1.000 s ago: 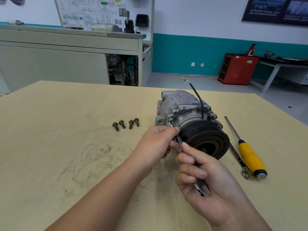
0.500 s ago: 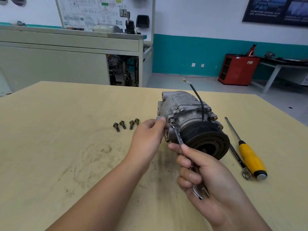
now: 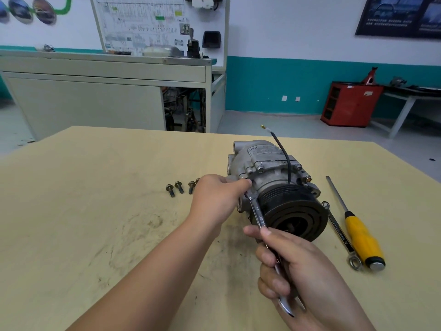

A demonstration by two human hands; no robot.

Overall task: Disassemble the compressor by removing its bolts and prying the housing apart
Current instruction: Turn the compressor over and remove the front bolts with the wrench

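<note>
I am clasping the wrench [image 3: 259,215] in my right hand [image 3: 300,271] against the compressor [image 3: 269,177]; my left hand [image 3: 214,199] is touching it, grip unclear.

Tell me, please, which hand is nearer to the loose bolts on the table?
Left. The left hand lies just right of the bolts, holding the compressor; the right hand grips the wrench, farther right, nearer the camera.

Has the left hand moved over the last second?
Yes. The left hand shifted left and away, toward the loose bolts; it now covers part of the rightmost, clear of it before.
</note>
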